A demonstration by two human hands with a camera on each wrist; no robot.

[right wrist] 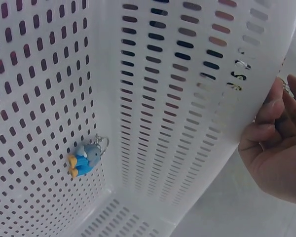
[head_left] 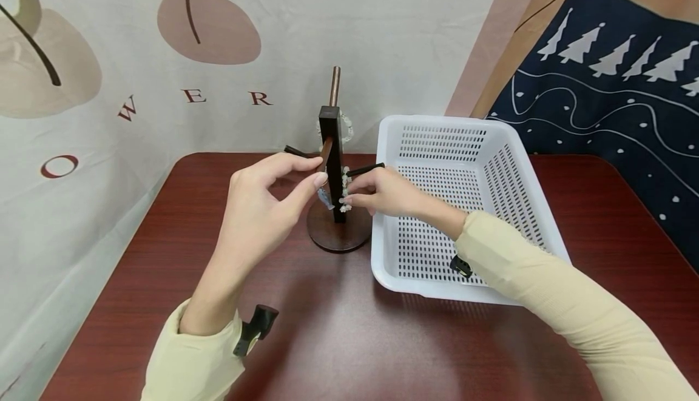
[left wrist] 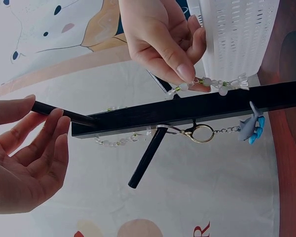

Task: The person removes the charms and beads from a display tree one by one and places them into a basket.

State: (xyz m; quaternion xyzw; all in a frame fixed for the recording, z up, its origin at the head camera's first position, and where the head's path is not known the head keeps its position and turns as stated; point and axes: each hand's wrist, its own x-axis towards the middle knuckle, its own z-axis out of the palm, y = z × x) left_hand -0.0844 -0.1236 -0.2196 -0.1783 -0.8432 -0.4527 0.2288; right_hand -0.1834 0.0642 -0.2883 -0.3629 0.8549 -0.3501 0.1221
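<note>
A dark wooden stand (head_left: 332, 164) with several pegs rises from a round base (head_left: 338, 240) on the table. My left hand (head_left: 256, 207) pinches the near peg (left wrist: 64, 113) between thumb and fingers. On the stand's right side, my right hand (head_left: 390, 192) pinches a clear and green beaded bracelet (left wrist: 217, 84) that hangs along the post. A keychain with a grey shark-like figure and blue piece (left wrist: 251, 126) hangs by its ring from the left peg (left wrist: 147, 158). Another beaded bracelet (head_left: 347, 128) hangs behind the post, higher up.
A white perforated basket (head_left: 384, 249) stands right of the stand, beneath my right forearm. Inside lies a keychain with a grey-blue figure (right wrist: 86, 158). Behind the table (head_left: 327, 328) hang a pale printed cloth (head_left: 306, 43) and a dark blue one (head_left: 601, 116).
</note>
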